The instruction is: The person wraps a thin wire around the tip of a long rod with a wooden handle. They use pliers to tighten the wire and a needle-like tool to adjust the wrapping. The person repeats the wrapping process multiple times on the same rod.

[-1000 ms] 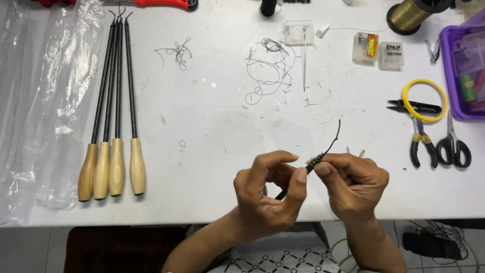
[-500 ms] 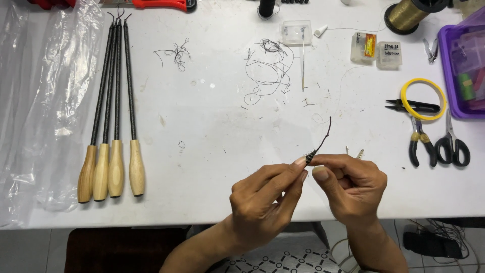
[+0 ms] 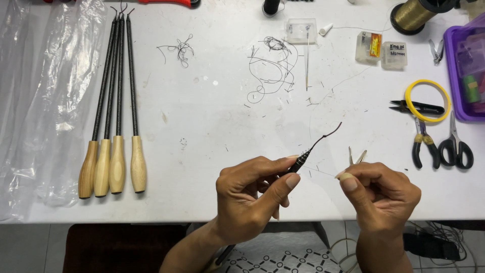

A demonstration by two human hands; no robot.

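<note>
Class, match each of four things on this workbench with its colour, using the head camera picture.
Things:
1. tool handles
2. tape ring
3. storage box
4. thread spool

Colours:
A. purple
B. gold
C. pale wood
D. yellow

Pairs: 1-C, 2-D, 3-A, 4-B

two bare hands, left hand (image 3: pixel 252 194) and right hand (image 3: pixel 381 194), with bare forearms; short trimmed nails are shown, no sleeves worn.
</note>
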